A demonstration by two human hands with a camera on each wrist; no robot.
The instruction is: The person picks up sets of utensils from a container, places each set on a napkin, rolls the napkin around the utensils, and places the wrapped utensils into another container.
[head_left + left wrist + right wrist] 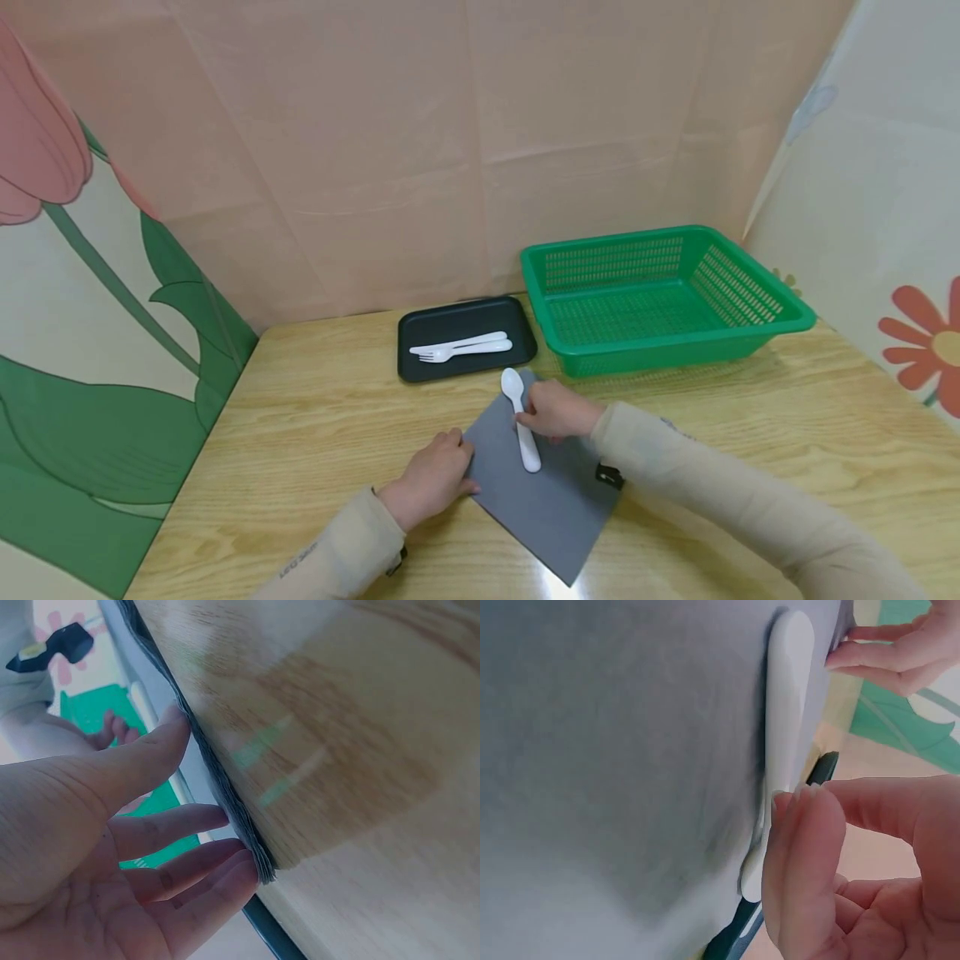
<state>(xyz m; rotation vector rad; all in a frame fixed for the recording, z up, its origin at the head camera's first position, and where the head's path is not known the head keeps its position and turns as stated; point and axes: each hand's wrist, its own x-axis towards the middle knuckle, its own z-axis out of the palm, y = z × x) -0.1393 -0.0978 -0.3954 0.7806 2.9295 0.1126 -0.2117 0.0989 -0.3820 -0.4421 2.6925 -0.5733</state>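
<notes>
A white plastic spoon lies lengthwise along a folded grey cloth, bowl toward the back. My right hand pinches the spoon's handle near its middle; in the right wrist view the thumb and fingertips meet at the handle. At the cloth's left edge, my left hand touches it with thumb and fingers set apart. The left wrist view has those fingers fairly straight against the layered cloth edge.
Behind the cloth, a black tray carries a white fork and a white knife. A green slotted basket stands at the back right of the wooden table. A pink curtain hangs behind.
</notes>
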